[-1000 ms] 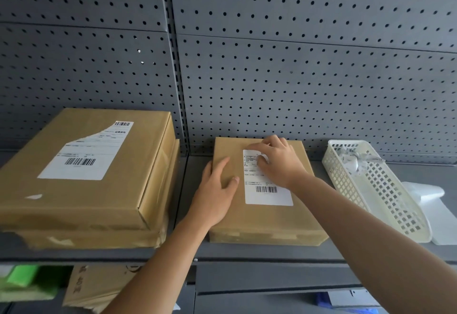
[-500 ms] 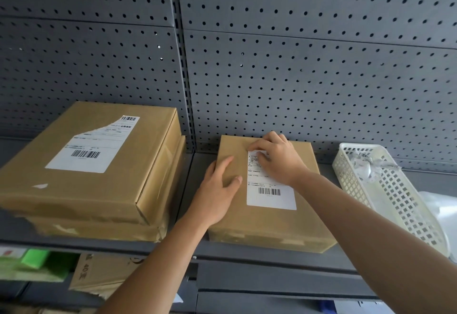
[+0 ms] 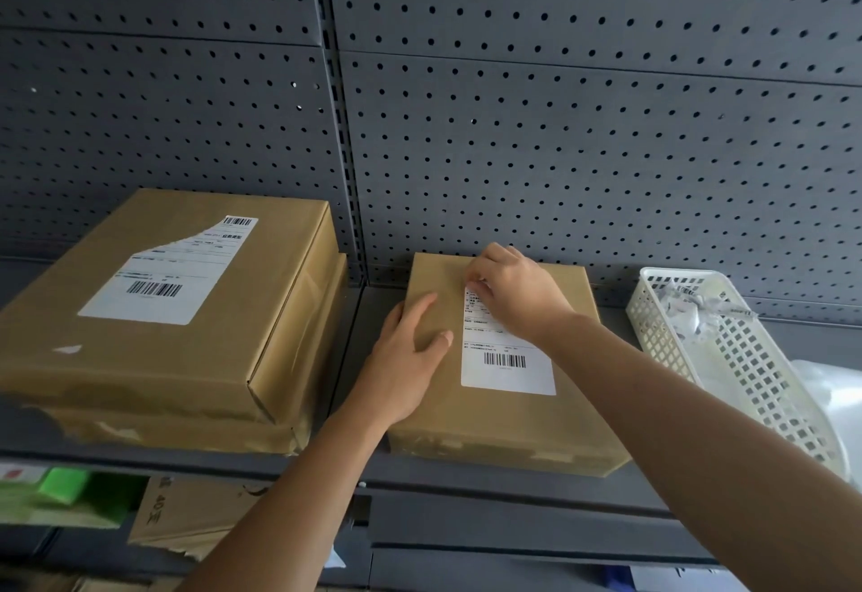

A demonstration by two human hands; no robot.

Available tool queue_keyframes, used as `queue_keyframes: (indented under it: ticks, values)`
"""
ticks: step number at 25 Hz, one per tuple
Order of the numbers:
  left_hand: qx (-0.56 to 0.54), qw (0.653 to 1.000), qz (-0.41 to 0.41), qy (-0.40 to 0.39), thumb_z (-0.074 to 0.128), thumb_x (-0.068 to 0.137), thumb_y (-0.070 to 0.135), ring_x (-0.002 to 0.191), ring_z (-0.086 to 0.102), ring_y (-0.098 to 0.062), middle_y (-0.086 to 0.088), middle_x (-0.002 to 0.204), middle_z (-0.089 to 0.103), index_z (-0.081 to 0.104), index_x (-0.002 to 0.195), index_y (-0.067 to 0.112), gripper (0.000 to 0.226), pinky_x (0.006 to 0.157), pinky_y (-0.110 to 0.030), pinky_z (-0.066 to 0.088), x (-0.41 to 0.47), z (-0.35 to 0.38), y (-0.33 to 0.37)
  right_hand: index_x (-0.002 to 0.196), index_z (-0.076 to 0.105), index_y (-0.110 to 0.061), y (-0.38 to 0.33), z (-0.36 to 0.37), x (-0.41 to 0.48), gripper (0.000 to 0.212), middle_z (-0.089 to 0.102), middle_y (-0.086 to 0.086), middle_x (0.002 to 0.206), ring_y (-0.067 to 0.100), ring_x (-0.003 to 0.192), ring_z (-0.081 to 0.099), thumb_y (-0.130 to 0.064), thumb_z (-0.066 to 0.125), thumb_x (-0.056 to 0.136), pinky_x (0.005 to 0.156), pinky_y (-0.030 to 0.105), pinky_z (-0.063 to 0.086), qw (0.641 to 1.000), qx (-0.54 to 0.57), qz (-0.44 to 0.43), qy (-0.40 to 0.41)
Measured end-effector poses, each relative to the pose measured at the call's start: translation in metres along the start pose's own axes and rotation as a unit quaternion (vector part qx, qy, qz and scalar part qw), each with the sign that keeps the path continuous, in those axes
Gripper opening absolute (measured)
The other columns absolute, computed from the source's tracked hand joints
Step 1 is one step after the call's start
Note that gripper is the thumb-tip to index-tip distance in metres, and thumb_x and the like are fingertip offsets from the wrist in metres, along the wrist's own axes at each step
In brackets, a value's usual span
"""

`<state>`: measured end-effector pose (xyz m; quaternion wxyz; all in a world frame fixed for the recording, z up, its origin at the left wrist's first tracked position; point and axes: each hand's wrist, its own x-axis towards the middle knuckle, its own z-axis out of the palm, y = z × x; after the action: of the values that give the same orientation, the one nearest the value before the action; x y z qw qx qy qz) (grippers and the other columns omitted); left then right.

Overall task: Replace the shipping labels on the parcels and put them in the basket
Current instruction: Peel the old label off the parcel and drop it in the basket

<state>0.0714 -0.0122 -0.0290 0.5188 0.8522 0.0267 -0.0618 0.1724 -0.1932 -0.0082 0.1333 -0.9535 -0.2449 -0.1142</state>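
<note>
Now the small parcel [image 3: 503,419] lies flat on the grey shelf [image 3: 361,335], against the pegboard wall [image 3: 559,148] and between the big parcels and the basket. The left hand [image 3: 406,358] rests on its left part, fingers spread and fairly straight, thumb just beside the white label [image 3: 508,370]. The right hand [image 3: 517,297] sits over the label's top end with fingers curled down at the upper left corner; whether they pinch the corner I cannot tell. The label lies flat lower down, its barcode showing. To the left stand two stacked big parcels [image 3: 163,358], the upper one bearing a torn label [image 3: 168,274]. To the right the white basket [image 3: 755,358] holds crumpled paper [image 3: 685,302], with a clear plastic bag [image 3: 835,395] beside it
</note>
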Motion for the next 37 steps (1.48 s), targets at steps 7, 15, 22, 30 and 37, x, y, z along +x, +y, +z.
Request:
queue_keyframes:
  ticks: [7,15,22,30,37]
  values:
    - [0.008,1.000,-0.002,0.000,0.050,0.101,0.049,0.130,0.041,-0.007,0.015,0.164,0.022,0.029,0.150,0.056,0.053,0.091,-0.022,0.035,0.000,0.000,0.000,0.095,0.049,-0.018,-0.003,-0.001,0.004,0.016,0.042,-0.004,0.097,0.016,0.088,0.039,-0.002,0.046,0.093,0.084,0.036,0.044,0.998,-0.033,-0.005,-0.056]
    - [0.006,1.000,-0.004,0.004,0.051,0.101,0.050,0.130,0.041,-0.008,0.016,0.163,0.023,0.030,0.149,0.056,0.053,0.093,-0.026,0.035,0.000,0.000,0.001,0.104,0.068,-0.012,0.005,0.002,-0.004,0.013,0.057,0.006,0.103,0.028,0.094,0.053,-0.013,0.059,0.094,0.085,0.044,0.048,0.999,0.044,-0.013,-0.016]
    - [0.006,1.000,0.001,0.008,0.051,0.102,0.048,0.141,0.037,-0.013,0.014,0.163,0.024,0.030,0.151,0.055,0.054,0.100,-0.027,0.032,-0.001,0.000,0.001,0.095,0.056,-0.016,0.004,0.001,-0.014,0.015,0.055,-0.002,0.099,0.019,0.088,0.047,-0.003,0.047,0.095,0.086,0.036,0.044,1.000,-0.001,-0.010,-0.008]
    - [0.002,1.000,0.009,0.010,0.053,0.102,0.046,0.129,0.038,-0.003,0.015,0.161,0.027,0.032,0.151,0.052,0.053,0.100,-0.026,0.035,0.001,0.000,0.001,0.101,0.055,-0.014,0.010,-0.008,-0.037,0.016,0.054,-0.001,0.102,0.019,0.095,0.048,-0.014,0.040,0.102,0.087,0.030,0.039,0.999,0.027,0.024,-0.011]
    - [0.003,1.000,0.015,0.012,0.053,0.102,0.045,0.123,0.036,0.003,0.017,0.158,0.030,0.032,0.152,0.050,0.054,0.091,-0.017,0.033,0.000,0.000,0.000,0.133,0.050,-0.017,0.008,-0.014,-0.037,0.036,0.056,-0.003,0.122,0.019,0.113,0.048,-0.019,0.054,0.097,0.096,0.032,0.041,0.997,0.081,0.015,-0.006]
